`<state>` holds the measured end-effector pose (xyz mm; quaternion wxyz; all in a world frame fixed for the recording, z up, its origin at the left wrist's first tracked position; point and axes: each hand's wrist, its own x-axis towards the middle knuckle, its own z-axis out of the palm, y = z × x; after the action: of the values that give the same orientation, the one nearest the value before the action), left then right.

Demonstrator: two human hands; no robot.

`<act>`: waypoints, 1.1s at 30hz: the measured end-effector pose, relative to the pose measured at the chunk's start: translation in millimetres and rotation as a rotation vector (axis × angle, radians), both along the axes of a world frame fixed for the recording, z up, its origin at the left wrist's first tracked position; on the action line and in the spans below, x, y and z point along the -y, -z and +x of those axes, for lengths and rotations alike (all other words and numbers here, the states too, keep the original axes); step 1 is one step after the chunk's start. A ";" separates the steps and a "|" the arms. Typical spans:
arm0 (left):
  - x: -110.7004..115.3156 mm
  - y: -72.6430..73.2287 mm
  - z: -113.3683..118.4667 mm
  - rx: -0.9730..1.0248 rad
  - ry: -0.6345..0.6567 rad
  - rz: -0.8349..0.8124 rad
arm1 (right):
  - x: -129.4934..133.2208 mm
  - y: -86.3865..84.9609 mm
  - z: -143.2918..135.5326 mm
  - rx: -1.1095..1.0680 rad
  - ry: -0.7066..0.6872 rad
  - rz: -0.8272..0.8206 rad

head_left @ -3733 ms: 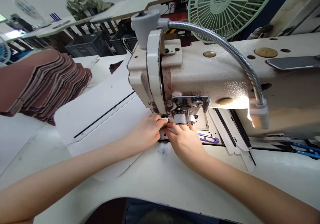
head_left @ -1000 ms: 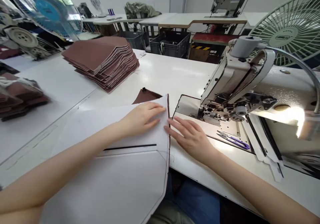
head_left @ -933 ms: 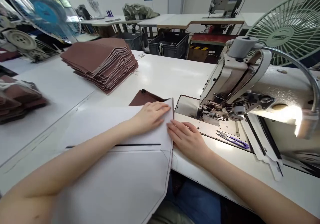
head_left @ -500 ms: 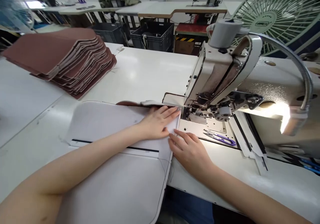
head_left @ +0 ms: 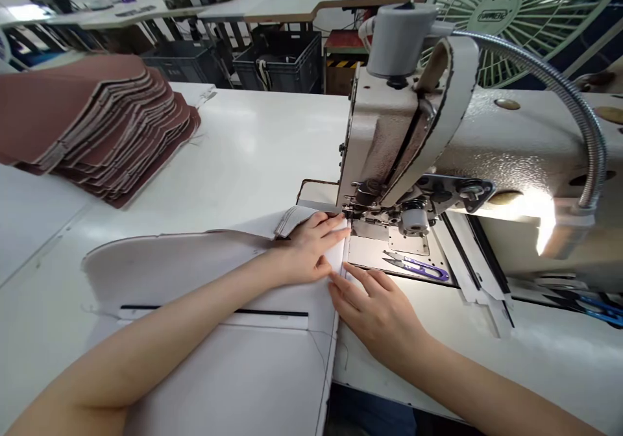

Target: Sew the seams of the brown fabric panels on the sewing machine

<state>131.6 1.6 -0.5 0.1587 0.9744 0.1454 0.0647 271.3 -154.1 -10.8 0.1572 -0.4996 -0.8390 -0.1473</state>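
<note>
Since the last look, the big white panel [head_left: 214, 332] has slid up the table, and its front corner now sits right at the needle of the sewing machine [head_left: 438, 144]. I can also no longer see the brown piece that peeked out behind it.

To do this well, I think I should keep the right edge straight and feed it slowly, with my fingertips well away from the needle.

The panel is white and flat, with a thin black line across it and a fine dark line along the right edge. It hangs a little over the table's front edge.

My left hand [head_left: 311, 251] lies open and flat on the corner, pressing it down. My right hand [head_left: 377, 309] is open too, its fingers spread along the panel's edge. Neither hand grips anything.

Purple snips [head_left: 418, 267] lie on the machine bed just beside my right hand. Far to the left sits a stack of brown pieces [head_left: 97, 124]. A green fan [head_left: 516, 14] stands behind the machine.
</note>
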 end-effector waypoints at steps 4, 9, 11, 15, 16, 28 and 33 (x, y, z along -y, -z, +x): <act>-0.3 4.2 2.5 0.022 -0.017 0.022 | -1.0 -0.1 0.4 -0.022 -0.004 0.014; 11.9 -4.3 0.2 -0.022 -0.043 0.127 | -3.1 -14.1 13.0 -0.168 -0.005 -0.139; 21.0 -11.6 -2.3 -0.034 -0.043 0.199 | -2.9 -20.7 33.6 -0.215 0.110 -0.203; 34.2 -26.0 -7.8 -0.111 0.131 0.088 | -2.2 -27.1 89.0 -0.042 0.717 -0.188; 35.7 -29.3 -8.4 -0.141 0.181 0.009 | -3.0 -27.2 100.1 0.011 0.835 -0.226; 54.0 -57.4 1.4 -0.379 0.053 -0.115 | 56.9 -66.3 101.1 -0.248 0.942 -0.481; 56.2 -38.9 8.2 -0.386 -0.010 -0.043 | 190.6 -47.0 67.0 -0.961 0.739 -0.888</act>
<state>139.8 -54.6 38.3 0.1484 0.9644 0.1793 -0.1255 338.3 -344.7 36.2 0.2302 -0.7745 -0.4362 0.3961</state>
